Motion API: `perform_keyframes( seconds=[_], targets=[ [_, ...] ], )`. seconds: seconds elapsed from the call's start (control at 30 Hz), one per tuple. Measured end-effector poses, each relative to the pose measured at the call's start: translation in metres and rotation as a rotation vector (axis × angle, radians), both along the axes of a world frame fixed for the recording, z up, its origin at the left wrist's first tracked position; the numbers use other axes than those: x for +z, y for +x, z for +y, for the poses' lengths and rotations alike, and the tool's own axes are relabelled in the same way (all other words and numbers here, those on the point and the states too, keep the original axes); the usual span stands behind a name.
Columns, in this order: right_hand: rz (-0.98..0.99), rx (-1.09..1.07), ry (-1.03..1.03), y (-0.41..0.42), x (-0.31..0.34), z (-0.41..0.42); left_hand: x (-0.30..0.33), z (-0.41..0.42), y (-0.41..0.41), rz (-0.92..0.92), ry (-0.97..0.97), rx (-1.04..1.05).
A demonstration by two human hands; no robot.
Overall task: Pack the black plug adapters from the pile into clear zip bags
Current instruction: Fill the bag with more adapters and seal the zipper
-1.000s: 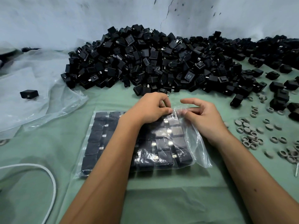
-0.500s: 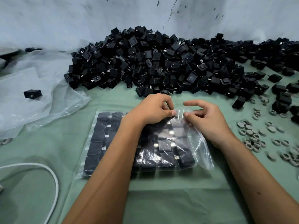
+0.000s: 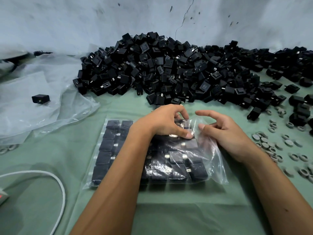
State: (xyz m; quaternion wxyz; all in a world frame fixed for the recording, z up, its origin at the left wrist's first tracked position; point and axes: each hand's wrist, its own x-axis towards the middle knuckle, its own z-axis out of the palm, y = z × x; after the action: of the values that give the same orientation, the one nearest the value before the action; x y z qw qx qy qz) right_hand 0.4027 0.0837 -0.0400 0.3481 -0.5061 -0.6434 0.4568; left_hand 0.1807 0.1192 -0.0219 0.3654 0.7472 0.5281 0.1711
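A clear zip bag [image 3: 215, 163] lies flat on the green table, filled with rows of black plug adapters [image 3: 108, 145]. Its open end points right. My left hand [image 3: 166, 122] rests on the bag's far right part, fingers curled over the far edge and thumb pressing the plastic near the mouth. My right hand [image 3: 225, 134] hovers just right of it, index finger and thumb spread apart, holding nothing. My left forearm hides the middle of the bag. The big pile of black adapters [image 3: 169, 73] sits behind, against the wall.
Crumpled clear plastic sheeting [image 3: 50, 102] lies at the left with one stray adapter [image 3: 40, 98] on it. Several grey rings [image 3: 271, 146] are scattered at the right. A white cable [image 3: 59, 184] loops at the lower left beside a small device [image 3: 2, 197].
My right hand has let go of the bag's mouth and spread its thumb and index finger. My left hand stays on the bag with its thumb pressing lower on the plastic.
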Motion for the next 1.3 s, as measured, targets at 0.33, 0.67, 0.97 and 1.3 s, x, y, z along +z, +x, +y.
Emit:
perform_keyframes(
  seconds=[0.33, 0.67, 0.97, 1.3],
  targets=[
    [-0.371, -0.21, 0.496, -0.041, 0.032, 0.05, -0.001, 0.004, -0.009, -0.032, 0.11, 0.115],
    [-1.043, 0.259, 0.368, -0.146, 0.033, 0.091, -0.007, 0.017, -0.057, 0.099, 0.231, 0.486],
    [-1.034, 0.308, 0.383, -0.129, 0.028, 0.095, -0.009, 0.018, -0.05, 0.075, 0.213, 0.508],
    [-0.844, 0.203, 0.503, -0.101, 0.034, 0.096, -0.011, 0.015, -0.046, 0.115, 0.261, 0.518]
  ],
)
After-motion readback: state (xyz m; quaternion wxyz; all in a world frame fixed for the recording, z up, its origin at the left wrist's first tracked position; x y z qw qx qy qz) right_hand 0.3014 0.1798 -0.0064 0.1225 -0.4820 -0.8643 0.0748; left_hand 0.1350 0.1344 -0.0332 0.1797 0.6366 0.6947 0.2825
